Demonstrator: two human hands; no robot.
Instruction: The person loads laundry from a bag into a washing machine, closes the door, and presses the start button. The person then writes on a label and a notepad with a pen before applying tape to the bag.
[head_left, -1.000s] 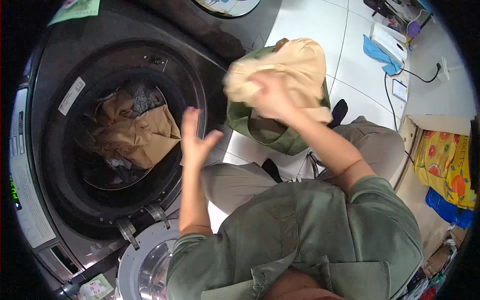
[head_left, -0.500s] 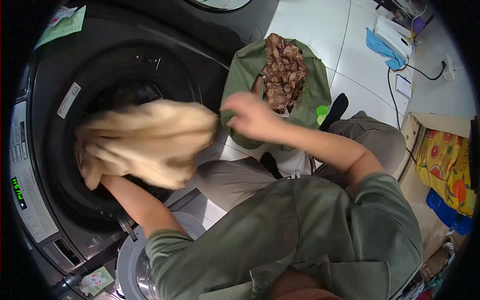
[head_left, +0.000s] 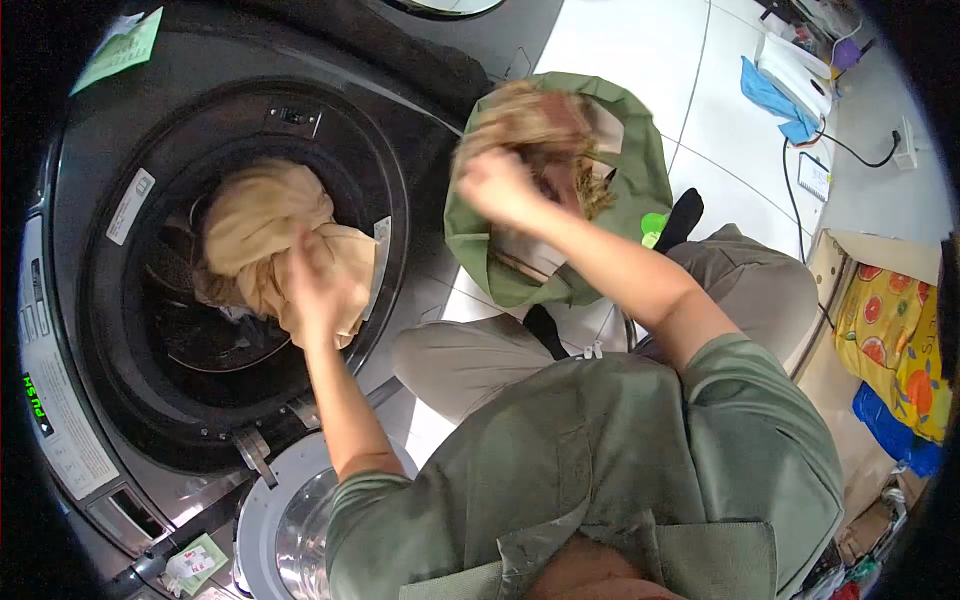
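Beige cloth (head_left: pixel 270 215) lies bunched in the drum opening of the black washing machine (head_left: pixel 120 365). My left hand (head_left: pixel 318 295) is at the near side of this cloth, blurred, its fingers apart. At the green fabric bag (head_left: pixel 640 150) on the floor, my right hand (head_left: pixel 497 187) is closed on a brown patterned cloth (head_left: pixel 545 120), which is smeared by motion. More fabric shows inside the bag below that cloth. The machine's round door (head_left: pixel 290 500) hangs open at the bottom left.
White floor tiles (head_left: pixel 740 130) surround the bag. A foot in a black sock (head_left: pixel 682 215) is beside a light green round item (head_left: pixel 652 225). To the right are a blue cloth (head_left: pixel 770 95), cables, a notebook (head_left: pixel 814 175) and a yellow fruit-print bag (head_left: pixel 885 330).
The beige cloth has gone from the green bag into the drum opening. My right hand has let go of it and taken hold of the brown patterned cloth.
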